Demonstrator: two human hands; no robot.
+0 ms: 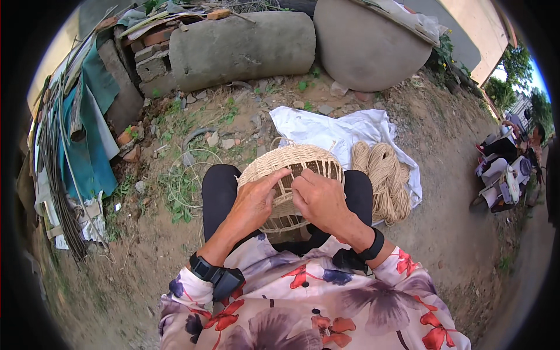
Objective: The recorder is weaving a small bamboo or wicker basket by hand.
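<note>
Both left hand [252,201], forefinger extended, and right hand [321,197], fingers curled, meet the basket [286,156] just ahead, any grip hidden.

The tan, rounded basket [283,204] sits between the 2 knees [219,189], its far band tightly woven, nearer parts gappy.

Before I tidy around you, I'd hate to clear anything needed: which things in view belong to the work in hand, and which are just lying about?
Work in hand, apparently:
woven basket, at left hand and right hand
coiled cord
white sheet beneath

Just lying about, apparently:
blue-green sheeting
thin rods
concrete cylinder
</note>
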